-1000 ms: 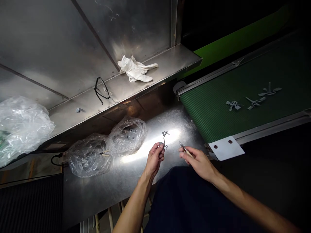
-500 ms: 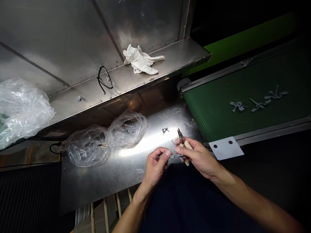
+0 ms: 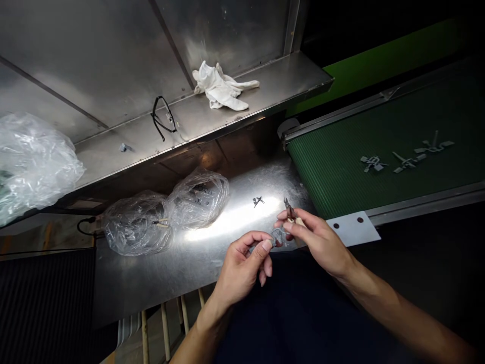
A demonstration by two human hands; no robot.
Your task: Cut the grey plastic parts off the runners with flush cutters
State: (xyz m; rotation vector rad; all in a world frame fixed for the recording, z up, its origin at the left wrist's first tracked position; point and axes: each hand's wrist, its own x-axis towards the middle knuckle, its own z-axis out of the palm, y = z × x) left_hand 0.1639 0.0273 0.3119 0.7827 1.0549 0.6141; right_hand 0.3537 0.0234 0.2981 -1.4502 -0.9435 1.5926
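Note:
My left hand (image 3: 242, 265) pinches a small grey moulded plastic part (image 3: 278, 235) between thumb and forefinger, just above the front edge of the steel table (image 3: 159, 275). My right hand (image 3: 320, 242) is closed round small cutters (image 3: 290, 210) with pale handles, their dark jaws pointing up beside the part. The two hands almost touch. Another small grey part (image 3: 258, 201) lies on the lit patch of table beyond them.
Two clear plastic bags (image 3: 166, 217) lie on the table to the left. A green conveyor belt (image 3: 341, 167) on the right carries several grey parts (image 3: 405, 161). The steel shelf (image 3: 265, 96) above holds white gloves (image 3: 222, 88), black glasses (image 3: 162, 117) and a large bag (image 3: 34, 164).
Both hands have come together and drawn nearer to me. The right hand has turned the cutters upright beside the part in the left hand. The view has shifted a little.

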